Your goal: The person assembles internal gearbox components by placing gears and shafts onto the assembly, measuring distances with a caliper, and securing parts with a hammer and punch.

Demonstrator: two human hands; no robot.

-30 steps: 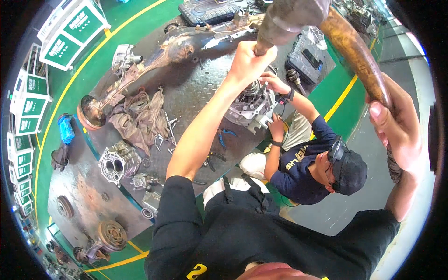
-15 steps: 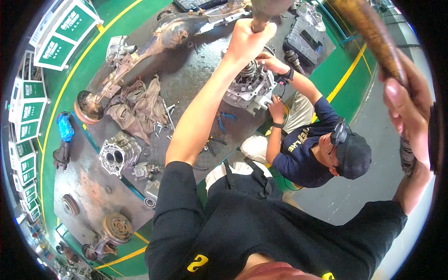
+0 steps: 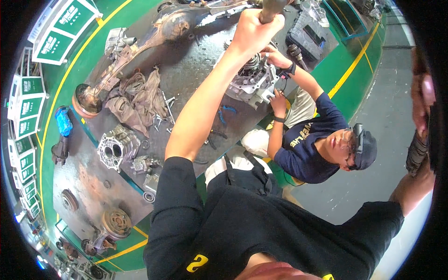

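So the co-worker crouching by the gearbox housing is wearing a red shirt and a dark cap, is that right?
Not quite. The head view shows the crouching co-worker in a dark navy shirt, not red. The dark cap and the gearbox housing under that person's hands are as you said.

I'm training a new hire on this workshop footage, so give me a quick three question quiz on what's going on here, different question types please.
1. True or false: the left hand grips a metal shaft.
2. Multiple choice: a crouching co-worker has both hands on what? A) gearbox housing B) blue bottle C) yellow floor line
3. Fill in: the crumpled rags lie on the dark ____ plate.

Key: 1 true; 2 A; 3 metal. The right hand holds the shaft's far end at the picture's rim.
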